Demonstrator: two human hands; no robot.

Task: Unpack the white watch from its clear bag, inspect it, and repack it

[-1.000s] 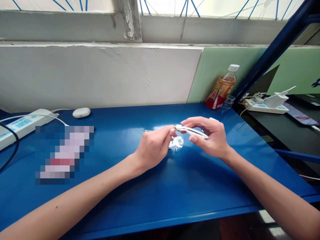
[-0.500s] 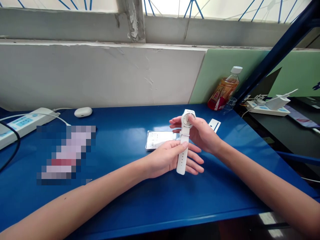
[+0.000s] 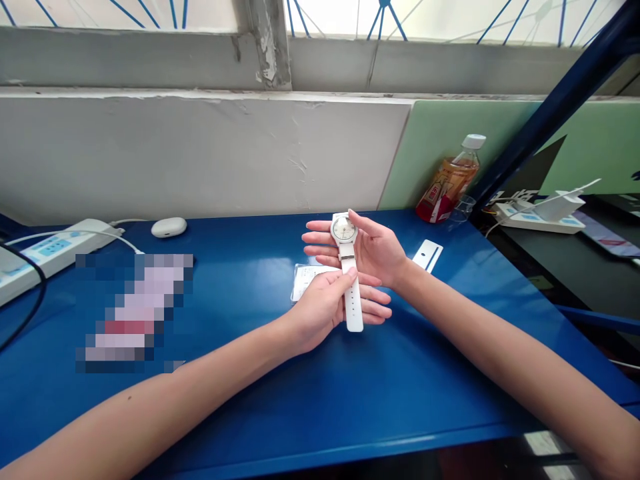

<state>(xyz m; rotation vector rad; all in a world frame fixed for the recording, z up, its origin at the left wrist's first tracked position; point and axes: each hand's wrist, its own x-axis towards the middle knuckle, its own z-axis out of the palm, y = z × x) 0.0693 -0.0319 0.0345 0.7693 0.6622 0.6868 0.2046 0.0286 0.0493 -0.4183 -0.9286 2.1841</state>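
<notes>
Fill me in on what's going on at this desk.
A person holds a white watch with its dial up over the blue desk. The left hand pinches the strap under its thumb; the right hand is open, palm up, behind the dial. A clear packet lies partly hidden beyond the left hand, and a white card lies by the right wrist.

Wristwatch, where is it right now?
In the head view, the white wristwatch is just right of centre, above the blue table, its strap held in the left hand, its dial over the right hand.
</notes>
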